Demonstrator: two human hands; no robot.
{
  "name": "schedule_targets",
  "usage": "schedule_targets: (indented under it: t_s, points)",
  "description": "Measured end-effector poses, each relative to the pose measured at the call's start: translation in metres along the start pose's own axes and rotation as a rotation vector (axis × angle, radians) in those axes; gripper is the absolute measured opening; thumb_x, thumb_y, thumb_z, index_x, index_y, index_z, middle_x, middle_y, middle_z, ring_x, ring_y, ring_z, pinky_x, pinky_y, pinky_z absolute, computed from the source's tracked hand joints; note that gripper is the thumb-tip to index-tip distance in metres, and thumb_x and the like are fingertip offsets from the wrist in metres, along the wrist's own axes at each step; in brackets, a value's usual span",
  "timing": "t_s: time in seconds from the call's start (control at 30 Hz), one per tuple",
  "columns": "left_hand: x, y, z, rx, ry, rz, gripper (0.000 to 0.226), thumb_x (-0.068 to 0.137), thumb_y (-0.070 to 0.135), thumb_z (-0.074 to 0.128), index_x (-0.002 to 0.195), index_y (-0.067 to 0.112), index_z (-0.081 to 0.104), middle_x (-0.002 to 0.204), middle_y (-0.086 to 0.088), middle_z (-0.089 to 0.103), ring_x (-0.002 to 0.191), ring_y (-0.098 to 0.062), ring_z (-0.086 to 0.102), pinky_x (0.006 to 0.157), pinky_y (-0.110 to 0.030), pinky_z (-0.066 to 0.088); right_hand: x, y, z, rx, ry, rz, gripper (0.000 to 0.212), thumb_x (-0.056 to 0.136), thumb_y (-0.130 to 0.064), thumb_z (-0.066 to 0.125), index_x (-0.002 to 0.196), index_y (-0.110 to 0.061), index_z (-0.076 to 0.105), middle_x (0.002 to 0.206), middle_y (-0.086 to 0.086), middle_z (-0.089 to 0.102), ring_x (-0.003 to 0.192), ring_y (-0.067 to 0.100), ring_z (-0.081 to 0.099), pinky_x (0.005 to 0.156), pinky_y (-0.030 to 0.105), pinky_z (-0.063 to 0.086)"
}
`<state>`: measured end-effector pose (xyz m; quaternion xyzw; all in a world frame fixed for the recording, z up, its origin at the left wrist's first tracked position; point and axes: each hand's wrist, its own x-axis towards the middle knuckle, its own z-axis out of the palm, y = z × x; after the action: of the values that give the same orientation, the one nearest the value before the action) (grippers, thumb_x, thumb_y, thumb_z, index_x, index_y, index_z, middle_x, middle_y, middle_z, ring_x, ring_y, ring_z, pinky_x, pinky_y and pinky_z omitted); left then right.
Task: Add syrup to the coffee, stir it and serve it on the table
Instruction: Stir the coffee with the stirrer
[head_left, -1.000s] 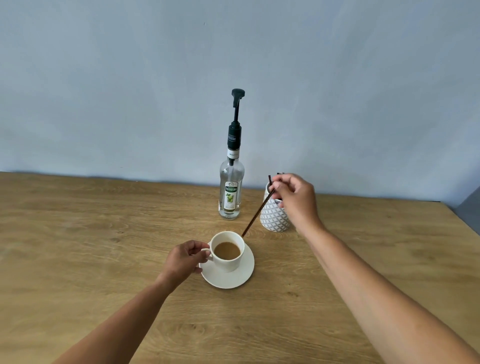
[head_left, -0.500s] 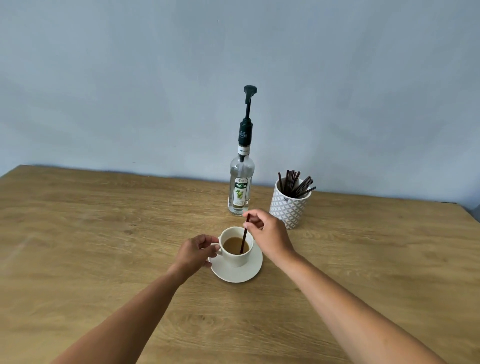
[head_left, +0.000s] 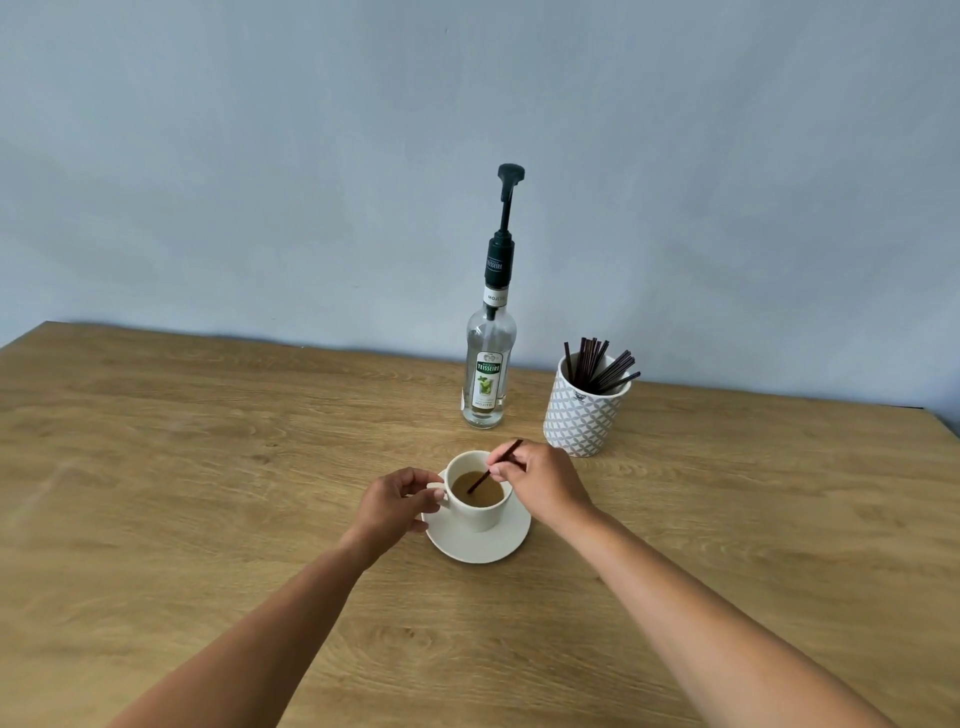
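A white cup (head_left: 480, 512) of light-brown coffee stands on a white saucer (head_left: 480, 543) in the middle of the wooden table (head_left: 182, 467). My left hand (head_left: 397, 501) pinches the cup's handle on its left side. My right hand (head_left: 543, 480), just right of the cup, holds a thin dark stirrer (head_left: 493, 467) between its fingertips. The stirrer leans to the right with its lower end dipped in the coffee. Behind the cup stands a clear syrup bottle (head_left: 488, 374) with a tall black pump.
A white patterned holder (head_left: 584, 418) with several dark stirrers stands right of the bottle, close behind my right hand. A pale blue wall runs along the table's far edge.
My right hand carried the stirrer from the holder down to the cup and dipped it in the coffee; the stick now leans to the right. My left hand stayed on the handle.
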<state>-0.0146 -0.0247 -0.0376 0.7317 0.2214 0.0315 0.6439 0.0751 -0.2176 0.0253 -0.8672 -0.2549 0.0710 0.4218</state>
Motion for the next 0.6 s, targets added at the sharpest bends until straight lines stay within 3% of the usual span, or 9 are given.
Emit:
schedule_targets:
  t_s: [0.07,0.23,0.4,0.6]
  points:
    - [0.0,-0.001,0.001,0.004,0.006,0.003,0.012,0.089,0.013,0.075,0.101,0.011,0.074,0.091,-0.008,0.076,0.086,-0.018,0.073,0.073,-0.041,0.062,0.003,0.0,-0.001,-0.072,0.007,-0.006,0.014,0.088,-0.017,0.065,0.084,-0.028,0.073,0.087,-0.013,0.076,0.081,0.001,0.069,0.08,0.022,0.054]
    - [0.001,-0.001,0.003,0.034,0.021,0.013,0.007,0.092,0.012,0.071,0.097,0.016,0.073,0.086,-0.001,0.075,0.081,-0.018,0.073,0.065,-0.035,0.059,0.003,0.003,-0.012,-0.282,0.021,-0.048,0.009,0.091,-0.022,0.061,0.091,-0.028,0.067,0.096,-0.005,0.072,0.085,0.015,0.065,0.075,0.031,0.053]
    - [0.0,-0.001,0.006,0.098,0.059,0.032,0.006,0.092,0.015,0.07,0.095,0.02,0.072,0.079,0.006,0.073,0.075,-0.015,0.073,0.058,-0.028,0.057,-0.006,0.003,-0.009,-0.182,-0.037,-0.074,0.011,0.089,-0.019,0.063,0.089,-0.027,0.07,0.098,-0.007,0.073,0.092,0.012,0.066,0.083,0.033,0.054]
    - [0.0,-0.001,0.006,0.164,0.07,0.05,0.005,0.092,0.019,0.07,0.094,0.023,0.071,0.085,0.003,0.074,0.07,-0.013,0.073,0.059,-0.033,0.057,-0.007,-0.001,0.004,-0.13,0.034,-0.079,0.013,0.085,-0.022,0.068,0.088,-0.033,0.074,0.097,-0.007,0.072,0.091,0.008,0.065,0.084,0.026,0.052]
